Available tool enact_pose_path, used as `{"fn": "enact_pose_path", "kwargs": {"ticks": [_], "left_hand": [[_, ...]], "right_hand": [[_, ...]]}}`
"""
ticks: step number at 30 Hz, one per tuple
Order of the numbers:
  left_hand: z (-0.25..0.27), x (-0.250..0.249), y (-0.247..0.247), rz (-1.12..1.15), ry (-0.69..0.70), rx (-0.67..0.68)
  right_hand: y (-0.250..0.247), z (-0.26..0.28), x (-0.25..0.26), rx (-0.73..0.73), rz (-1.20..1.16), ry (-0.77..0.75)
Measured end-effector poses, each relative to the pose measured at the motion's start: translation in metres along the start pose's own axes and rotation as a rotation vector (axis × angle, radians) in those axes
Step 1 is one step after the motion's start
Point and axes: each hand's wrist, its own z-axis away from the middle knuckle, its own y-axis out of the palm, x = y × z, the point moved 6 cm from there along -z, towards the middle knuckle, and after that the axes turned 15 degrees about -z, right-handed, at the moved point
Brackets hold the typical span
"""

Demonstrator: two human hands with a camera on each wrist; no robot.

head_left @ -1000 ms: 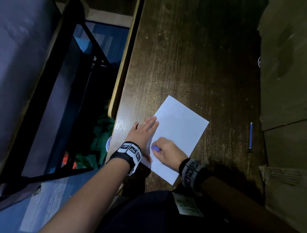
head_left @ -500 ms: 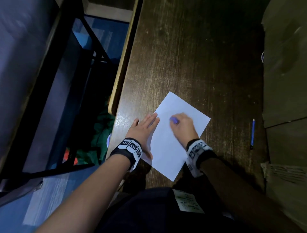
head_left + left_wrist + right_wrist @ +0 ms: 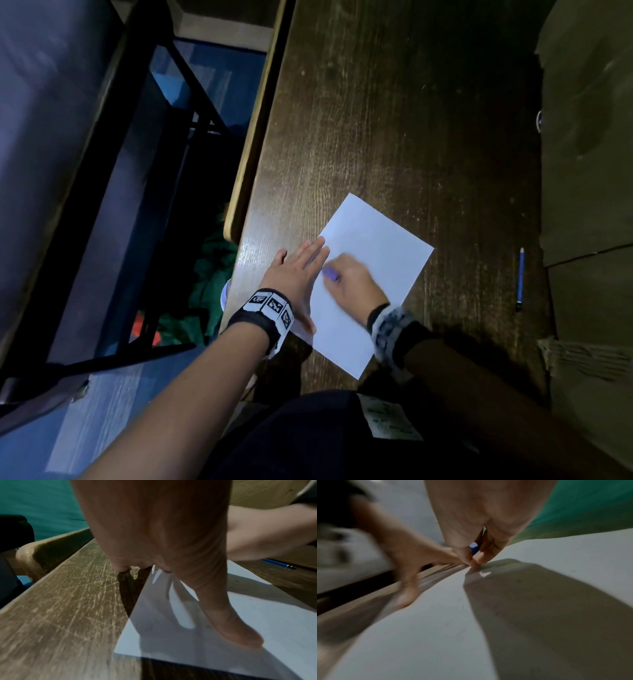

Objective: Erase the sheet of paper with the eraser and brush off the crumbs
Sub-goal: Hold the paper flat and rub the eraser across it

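Head view. Dark wooden desk [image 3: 394, 120], worn grain, lighter rounded edging along its left side. One white sheet of paper [image 3: 380, 253] lies flat on the desk, turned at an angle, near the desk's near-left corner. Left hand [image 3: 294, 274]: flat, fingers straight and together, palm down across the sheet's left edge, partly on paper and partly on wood; tagged wristband behind it. Right hand [image 3: 349, 284]: blurred, fingers curled round a small purple-blue eraser [image 3: 330, 274], which sits against the sheet just beside the left fingertips. Blue pencil [image 3: 520, 279] lies on the desk, well apart to the right of the sheet. Brown cardboard box [image 3: 589, 154] stands along the desk's right side; its contents cannot be seen. Left of the desk: a dark chair frame [image 3: 144, 171] over blue floor, green cloth [image 3: 212, 274] below the desk edge.

Left wrist view. Left hand [image 3: 163, 527] from behind; thumb [image 3: 228, 618] stretched out and pressed on the sheet [image 3: 257, 635]; other fingers reach onto scratched wood [image 3: 60, 608] and the paper's edge. The right hand [image 3: 267, 534] crosses behind. The pencil [image 3: 279, 563] shows beyond the sheet.

Right wrist view. Heavily blurred. Right hand [image 3: 484, 520] pinches the blue eraser [image 3: 473, 549] between thumb and fingers, fingertips down on the sheet [image 3: 428, 635]. The left hand [image 3: 406, 561] lies flat at the sheet's edge. Crumbs cannot be made out.
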Motion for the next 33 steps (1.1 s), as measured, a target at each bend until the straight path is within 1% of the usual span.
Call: {"fn": "enact_pose_path", "kwargs": {"ticks": [1, 2, 3, 4, 7, 8, 9, 10, 12, 13, 14, 15, 16, 18, 19, 20, 21, 23, 24, 25, 26, 27, 29, 30, 31, 32, 33], "left_hand": [[-0.002, 0.001, 0.001, 0.002, -0.007, -0.007], [-0.002, 0.001, 0.002, -0.002, -0.008, -0.009], [-0.003, 0.0, 0.001, -0.009, -0.006, -0.015], [-0.002, 0.0, 0.001, -0.014, -0.005, -0.017], [0.002, -0.001, -0.004, -0.026, -0.001, -0.015], [0.003, -0.001, -0.005, -0.023, 0.003, -0.01], [0.003, -0.001, -0.006, -0.016, 0.004, -0.007], [0.002, -0.001, -0.005, -0.011, 0.003, -0.007], [0.001, 0.001, -0.004, 0.008, 0.001, 0.0], [0.0, 0.001, -0.003, 0.017, 0.004, 0.006], [0.0, 0.001, -0.003, 0.015, 0.006, 0.005], [0.001, 0.0, -0.004, 0.004, 0.005, 0.002], [0.001, -0.001, -0.005, -0.015, 0.005, -0.002], [0.003, -0.002, -0.005, -0.041, 0.004, 0.007], [0.003, -0.002, -0.005, -0.043, 0.005, 0.013], [0.003, -0.002, -0.006, -0.039, 0.006, 0.014], [0.002, -0.002, -0.005, -0.031, 0.006, 0.01], [0.001, 0.0, -0.005, 0.002, 0.0, -0.01], [0.0, 0.001, -0.005, 0.012, 0.001, -0.016], [0.0, 0.001, -0.006, 0.009, 0.001, -0.015], [0.001, 0.0, -0.006, -0.002, 0.002, -0.009], [0.002, 0.0, -0.006, -0.016, 0.004, -0.001], [0.004, -0.002, -0.005, -0.033, 0.005, 0.013], [0.004, -0.002, -0.006, -0.037, 0.003, 0.012], [0.004, -0.002, -0.006, -0.034, 0.0, 0.008], [0.003, -0.001, -0.006, -0.026, -0.002, 0.001], [0.002, -0.001, -0.005, -0.015, -0.004, -0.003]], "right_hand": [[0.015, 0.014, 0.008, 0.16, 0.022, -0.059], [0.02, 0.021, 0.01, 0.266, 0.042, -0.088], [0.013, 0.016, 0.007, 0.274, 0.065, -0.092], [0.001, 0.004, 0.001, 0.198, 0.067, -0.065], [-0.046, -0.023, -0.023, -0.253, 0.019, 0.077], [-0.047, -0.021, -0.023, -0.31, 0.019, 0.07], [-0.038, -0.015, -0.018, -0.278, 0.015, 0.047], [-0.02, -0.006, -0.011, -0.149, 0.002, 0.02], [0.018, 0.02, 0.007, 0.198, 0.024, -0.058], [0.026, 0.027, 0.01, 0.31, 0.05, -0.096], [0.022, 0.025, 0.01, 0.332, 0.068, -0.113], [0.011, 0.016, 0.005, 0.268, 0.065, -0.1], [-0.003, 0.004, 0.0, 0.142, 0.041, -0.058], [-0.032, -0.013, -0.016, -0.17, 0.01, 0.019], [-0.037, -0.014, -0.021, -0.26, 0.012, 0.048], [-0.03, -0.01, -0.021, -0.264, 0.011, 0.055], [-0.014, -0.003, -0.017, -0.172, -0.005, 0.041], [0.025, 0.023, 0.002, 0.152, 0.014, -0.055], [0.033, 0.034, 0.01, 0.29, 0.027, -0.104], [0.028, 0.034, 0.012, 0.339, 0.029, -0.117], [0.016, 0.024, 0.009, 0.288, 0.038, -0.112], [0.001, 0.01, 0.001, 0.167, 0.02, -0.046], [-0.035, -0.01, -0.022, -0.2, -0.007, 0.075], [-0.041, -0.011, -0.028, -0.307, -0.009, 0.108], [-0.035, -0.007, -0.028, -0.315, -0.005, 0.114], [-0.018, 0.0, -0.022, -0.218, -0.026, 0.094], [0.004, 0.011, -0.012, -0.054, -0.034, 0.05]]}}
